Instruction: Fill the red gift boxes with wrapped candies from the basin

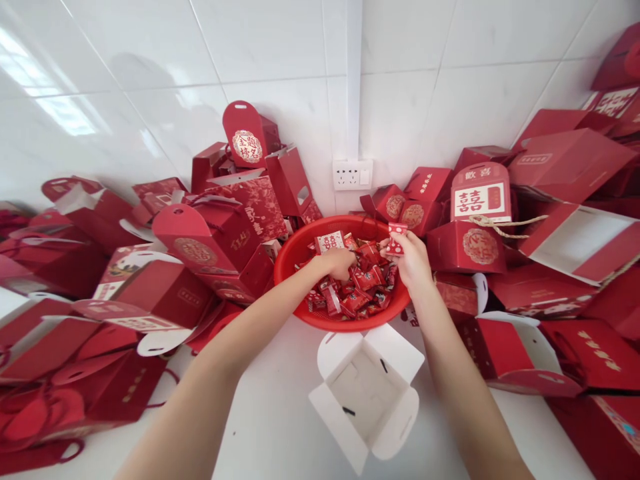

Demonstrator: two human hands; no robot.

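A red plastic basket (330, 325) stands against the wall, filled with red-wrapped candies (356, 300) and a small white-and-red packet (330, 242). My left hand (341, 264) reaches into the candies at the basket's middle, its fingertips hidden among the wrappers. At the basket's right side, my right hand (409, 253) pinches a red packet with white dots (397, 239) above the rim. Nearer to me, an open white-lined box (365, 393) lies with its flaps spread and nothing inside but two black slots.
Many red gift boxes are piled on the left (185, 293) and on the right (483, 247), several with open flaps and cord handles. A white tiled wall with a power socket (353, 175) rises behind the basket.
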